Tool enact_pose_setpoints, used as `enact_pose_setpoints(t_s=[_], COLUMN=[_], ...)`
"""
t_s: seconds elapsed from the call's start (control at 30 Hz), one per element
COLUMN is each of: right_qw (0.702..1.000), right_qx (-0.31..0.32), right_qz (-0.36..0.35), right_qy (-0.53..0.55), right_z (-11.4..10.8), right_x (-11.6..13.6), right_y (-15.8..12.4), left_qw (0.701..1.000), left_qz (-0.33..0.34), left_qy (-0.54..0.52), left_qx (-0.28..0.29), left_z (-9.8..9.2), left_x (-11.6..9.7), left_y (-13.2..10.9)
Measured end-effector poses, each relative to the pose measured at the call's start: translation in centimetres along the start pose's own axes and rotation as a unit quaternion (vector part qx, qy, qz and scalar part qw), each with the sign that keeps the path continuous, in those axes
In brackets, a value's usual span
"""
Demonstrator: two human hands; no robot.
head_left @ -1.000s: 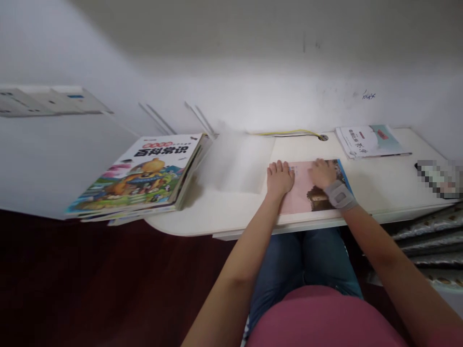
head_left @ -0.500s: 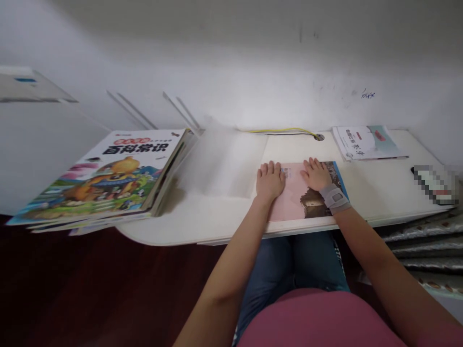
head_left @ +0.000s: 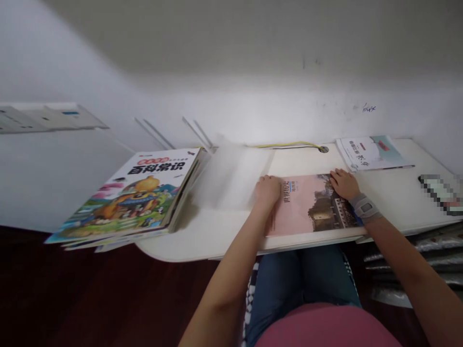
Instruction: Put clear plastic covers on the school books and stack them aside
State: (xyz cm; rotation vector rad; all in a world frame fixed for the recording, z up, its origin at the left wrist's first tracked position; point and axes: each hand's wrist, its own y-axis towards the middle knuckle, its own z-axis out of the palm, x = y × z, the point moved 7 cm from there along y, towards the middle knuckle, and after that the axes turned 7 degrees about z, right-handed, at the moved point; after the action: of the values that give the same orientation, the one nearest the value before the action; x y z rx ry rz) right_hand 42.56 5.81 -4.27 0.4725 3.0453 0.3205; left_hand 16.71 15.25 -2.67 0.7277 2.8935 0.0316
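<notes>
Head view: pink book [head_left: 311, 205] lies flat on the white desk [head_left: 202, 236] at its near edge, right in front of the person, long axis running left to right from one hand to the other. Left hand [head_left: 267, 189] sits at the book's left short edge, knuckles up, fingers curled down over that edge; cannot tell if they actually pinch the cover or just rest on it. Right hand [head_left: 343, 184] is on the far right corner of the same book, fingers loosely spread and flat, holding nothing, grey wristband [head_left: 365, 207] just behind it over the book's right edge. Both hands touch the book, so neither is nearer; the whole cover lies between them. Just left of the left hand, touching or nearly so, is a hazy see-through sheet [head_left: 235, 176], blurred. Further left of that hand, a stack of picture books [head_left: 137, 193] hangs over the desk's end. Beyond the right hand, near it but apart, is a white booklet [head_left: 372, 152]. A yellow cable [head_left: 285, 144] runs along the wall beyond both hands.
</notes>
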Motion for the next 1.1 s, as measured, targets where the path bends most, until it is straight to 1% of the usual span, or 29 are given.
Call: enact_pose_setpoints(t_s=[0.1, 0.2, 0.27, 0.3, 0.33, 0.4, 0.43, 0.47, 0.53, 0.63, 0.7, 0.77, 0.83, 0.87, 0.9, 0.97, 1.03, 1.1], right_qw=[1.000, 1.000, 0.999, 0.999, 0.999, 0.999, 1.000, 1.000, 1.000, 1.000, 1.000, 1.000, 1.000, 0.999, 0.999, 0.999, 0.998, 0.997], right_qx=[-0.005, -0.006, -0.010, -0.013, -0.016, -0.020, -0.022, -0.022, -0.023, -0.024, -0.025, -0.026, -0.030, -0.032, -0.033, -0.031, -0.025, -0.024], right_qz=[-0.015, -0.021, -0.021, -0.020, -0.019, -0.014, -0.012, -0.010, -0.006, 0.001, 0.003, 0.003, 0.003, 0.002, 0.000, -0.005, -0.013, -0.026], right_qy=[-0.008, -0.018, -0.028, -0.031, -0.032, -0.024, -0.019, -0.015, -0.009, -0.012, -0.013, -0.010, -0.003, 0.003, 0.011, 0.031, 0.053, 0.071], right_z=[-0.6, -0.9, -0.8, -0.8, -0.8, -0.7, -0.6, -0.6, -0.6, -0.7, -0.8, -0.8, -0.8, -0.8, -0.7, -0.5, -0.2, -0.2], right_x=[0.8, 1.2, 1.2, 1.2, 1.2, 1.0, 1.0, 0.9, 0.8, 0.8, 0.9, 1.0, 0.9, 0.9, 0.8, 0.6, 0.4, 0.2], right_y=[0.6, 0.9, 0.8, 0.8, 0.7, 0.6, 0.5, 0.5, 0.5, 0.5, 0.5, 0.4, 0.4, 0.4, 0.5, 0.7, 0.9, 1.0], left_qw=[1.000, 0.998, 0.995, 0.991, 0.984, 0.956, 0.943, 0.937, 0.943, 0.962, 0.959, 0.938, 0.897, 0.872, 0.848, 0.808, 0.783, 0.764], left_qz=[-0.021, -0.044, -0.057, -0.063, -0.067, -0.079, -0.087, -0.095, -0.109, -0.098, -0.096, -0.108, -0.120, -0.121, -0.115, -0.089, -0.058, -0.037], left_qy=[-0.017, -0.044, -0.077, -0.112, -0.161, -0.273, -0.313, -0.327, -0.303, -0.244, -0.253, -0.308, -0.402, -0.455, -0.504, -0.578, -0.618, -0.644], left_qx=[0.002, 0.003, -0.014, -0.029, -0.044, -0.066, -0.074, -0.079, -0.084, -0.069, -0.080, -0.117, -0.140, -0.134, -0.117, -0.071, -0.036, -0.017], left_z=[-0.6, -0.8, -0.9, -1.0, -0.9, -0.6, -0.4, -0.3, -0.1, -0.1, -0.3, -0.7, -0.8, -0.6, -0.4, 0.1, 0.2, 0.1], left_x=[1.1, 2.4, 3.3, 3.7, 4.1, 4.7, 4.9, 5.0, 5.1, 4.4, 4.2, 4.4, 4.8, 4.9, 4.7, 4.2, 3.6, 3.2], left_y=[0.8, 1.2, 1.1, 1.1, 1.0, 0.7, 0.6, 0.5, 0.2, -0.1, -0.3, -0.4, -0.4, -0.3, 0.0, 0.6, 1.1, 1.4])
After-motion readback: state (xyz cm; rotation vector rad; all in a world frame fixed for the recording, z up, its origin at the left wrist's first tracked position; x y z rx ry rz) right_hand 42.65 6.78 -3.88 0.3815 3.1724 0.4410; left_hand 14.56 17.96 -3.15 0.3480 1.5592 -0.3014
